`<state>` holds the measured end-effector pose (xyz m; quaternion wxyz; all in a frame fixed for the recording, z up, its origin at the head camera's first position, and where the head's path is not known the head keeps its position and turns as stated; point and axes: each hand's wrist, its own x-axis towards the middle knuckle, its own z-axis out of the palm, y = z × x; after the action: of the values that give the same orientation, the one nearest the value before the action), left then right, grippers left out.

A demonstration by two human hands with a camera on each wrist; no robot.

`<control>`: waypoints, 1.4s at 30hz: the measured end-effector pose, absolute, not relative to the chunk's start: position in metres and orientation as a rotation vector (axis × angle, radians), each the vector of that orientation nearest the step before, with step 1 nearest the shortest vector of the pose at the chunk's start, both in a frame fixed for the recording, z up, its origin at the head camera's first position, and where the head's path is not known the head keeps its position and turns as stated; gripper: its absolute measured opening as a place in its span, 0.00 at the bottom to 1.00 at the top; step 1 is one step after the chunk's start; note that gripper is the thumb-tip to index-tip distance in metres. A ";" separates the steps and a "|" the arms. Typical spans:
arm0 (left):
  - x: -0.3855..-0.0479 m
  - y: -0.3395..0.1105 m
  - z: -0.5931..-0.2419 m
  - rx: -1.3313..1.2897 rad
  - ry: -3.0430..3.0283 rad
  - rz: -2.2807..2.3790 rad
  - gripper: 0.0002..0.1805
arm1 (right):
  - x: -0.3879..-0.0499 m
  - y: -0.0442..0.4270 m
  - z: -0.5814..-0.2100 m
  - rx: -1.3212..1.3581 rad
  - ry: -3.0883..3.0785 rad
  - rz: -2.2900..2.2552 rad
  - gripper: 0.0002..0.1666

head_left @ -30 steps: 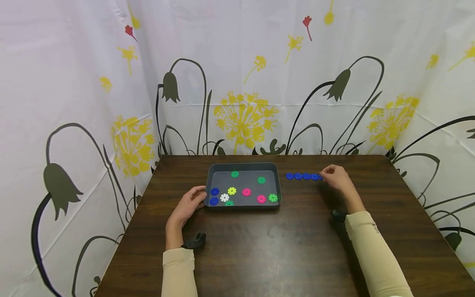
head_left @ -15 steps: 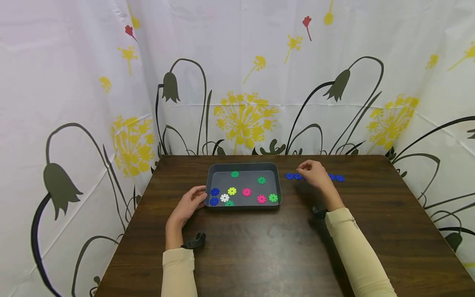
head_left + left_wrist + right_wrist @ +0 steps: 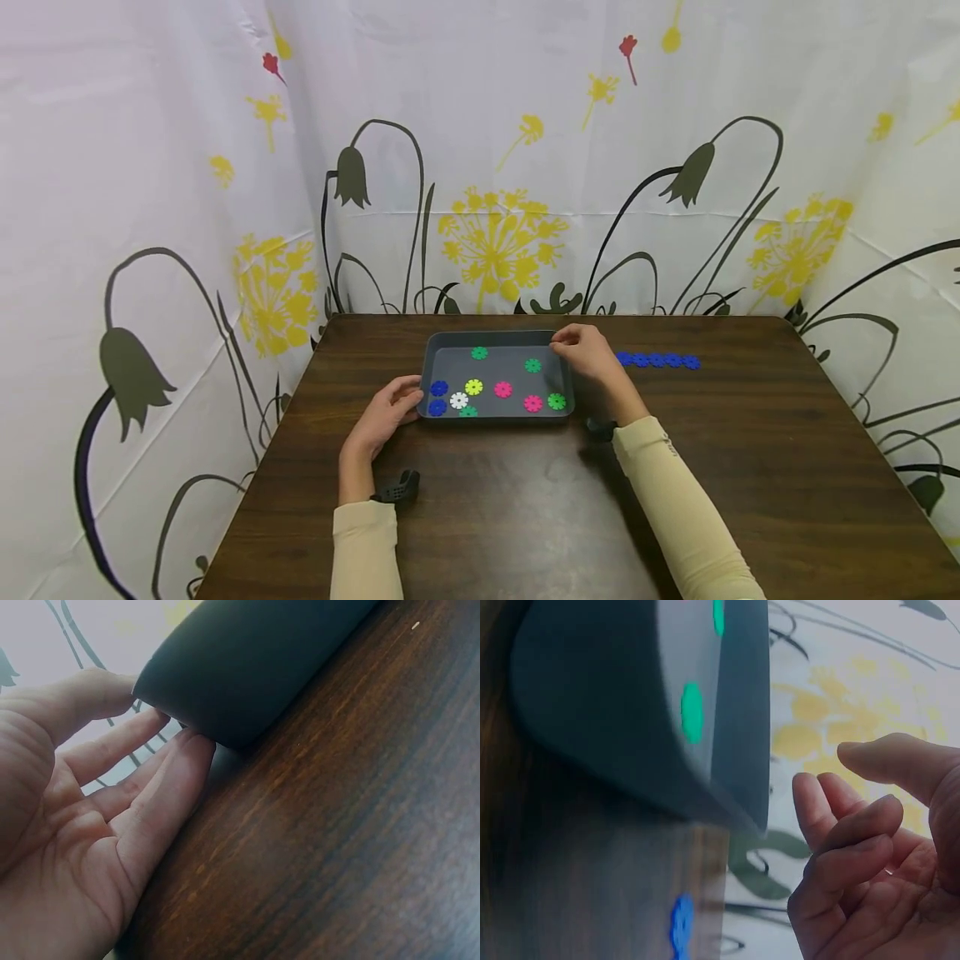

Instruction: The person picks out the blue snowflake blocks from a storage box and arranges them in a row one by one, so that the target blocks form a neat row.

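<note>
A dark grey tray point(image 3: 495, 417) holds several flower-shaped discs. Among them are a yellow disc point(image 3: 474, 387), a white disc point(image 3: 459, 401), pink discs point(image 3: 503, 389), green discs point(image 3: 533, 366) and blue discs point(image 3: 438, 388). My left hand point(image 3: 384, 417) holds the tray's left side, thumb at the rim and fingertips against the outer wall in the left wrist view. Near the tray's back right corner hovers my right hand point(image 3: 588, 354), its fingers loosely bent, thumb apart and nothing between them in the right wrist view. To its right lies a row of blue discs point(image 3: 657, 360), partly hidden by the hand.
The brown wooden table point(image 3: 495, 517) carries everything. Behind it hangs a white curtain point(image 3: 450, 100) with a flower print, close to the table's back edge. A black wrist strap point(image 3: 401, 490) shows on the left arm.
My right hand has let go of the blue disc at the row's right end and moved left along the row to the tray's right side. The left hand stays at the tray.
</note>
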<state>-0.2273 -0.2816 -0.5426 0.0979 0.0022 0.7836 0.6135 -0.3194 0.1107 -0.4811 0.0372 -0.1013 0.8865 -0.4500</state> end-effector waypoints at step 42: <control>-0.228 -0.283 -0.546 -0.041 2.322 1.784 0.29 | -0.293 -0.058 -0.515 -0.418 2.568 -1.176 0.11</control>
<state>-0.2278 -0.2829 -0.5459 0.1061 -0.0140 0.7884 0.6057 -0.2932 -0.0576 -0.5150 0.1428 -0.1451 0.8901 -0.4077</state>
